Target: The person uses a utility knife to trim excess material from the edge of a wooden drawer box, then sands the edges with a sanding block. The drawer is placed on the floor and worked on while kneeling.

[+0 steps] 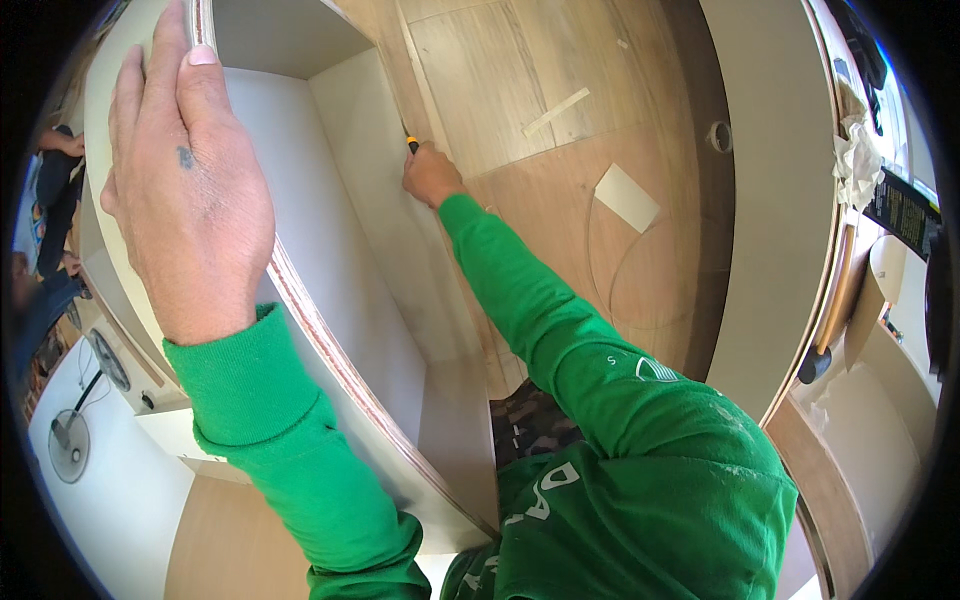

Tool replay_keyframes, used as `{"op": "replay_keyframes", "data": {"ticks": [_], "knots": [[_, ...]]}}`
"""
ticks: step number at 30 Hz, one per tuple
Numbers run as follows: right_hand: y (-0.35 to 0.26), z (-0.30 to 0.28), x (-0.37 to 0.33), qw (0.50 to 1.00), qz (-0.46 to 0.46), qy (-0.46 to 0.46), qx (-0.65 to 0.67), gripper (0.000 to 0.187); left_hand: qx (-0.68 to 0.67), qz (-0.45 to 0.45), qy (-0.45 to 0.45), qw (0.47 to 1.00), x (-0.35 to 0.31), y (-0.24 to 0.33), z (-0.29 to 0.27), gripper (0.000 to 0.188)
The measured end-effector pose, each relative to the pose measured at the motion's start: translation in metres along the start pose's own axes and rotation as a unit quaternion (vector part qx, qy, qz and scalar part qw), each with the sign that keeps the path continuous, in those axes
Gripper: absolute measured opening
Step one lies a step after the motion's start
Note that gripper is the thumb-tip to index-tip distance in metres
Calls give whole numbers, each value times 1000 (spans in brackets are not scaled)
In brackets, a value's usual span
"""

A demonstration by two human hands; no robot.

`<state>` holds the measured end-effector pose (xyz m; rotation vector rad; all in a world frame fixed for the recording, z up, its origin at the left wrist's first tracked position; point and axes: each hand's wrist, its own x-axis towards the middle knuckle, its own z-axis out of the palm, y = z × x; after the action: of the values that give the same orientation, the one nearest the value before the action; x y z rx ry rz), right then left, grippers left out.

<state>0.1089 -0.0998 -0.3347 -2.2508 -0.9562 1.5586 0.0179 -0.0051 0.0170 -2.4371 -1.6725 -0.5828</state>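
My left hand [195, 200] lies flat over the top edge of a white cabinet [330, 210], its fingers stretched out and the thumb on the edge. That edge shows bare reddish-brown layers along its length. Lower and farther right, my right hand [433, 175] is closed round the handle of a slim screwdriver-like tool [412, 144] with a black and orange grip. Its thin shaft points away from me, along the cabinet's lower edge near the floor; the tip is too small to make out. Green sleeves cover both my arms.
On the wood-look floor [480, 60] lie a pale strip [556, 112], a white rectangular piece [627, 198] and a tape roll [719, 137]. A tall panel [775, 200] stands at right, with crumpled paper [858, 165] beyond. At far left are a fan [68, 445] and other people [58, 180].
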Motion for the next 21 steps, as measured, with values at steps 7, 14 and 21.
{"op": "replay_keyframes", "data": {"ticks": [7,14,21], "knots": [[-10,-15,-18,995,-68,77,6,44,-30,-8,10,999,-3,11,0,54],[-49,-31,48,996,-65,67,0,46,-27,-27,-12,999,-1,13,-5,54],[-81,-41,79,994,-70,76,47,45,-16,-27,-11,999,-3,12,-7,56]]}}
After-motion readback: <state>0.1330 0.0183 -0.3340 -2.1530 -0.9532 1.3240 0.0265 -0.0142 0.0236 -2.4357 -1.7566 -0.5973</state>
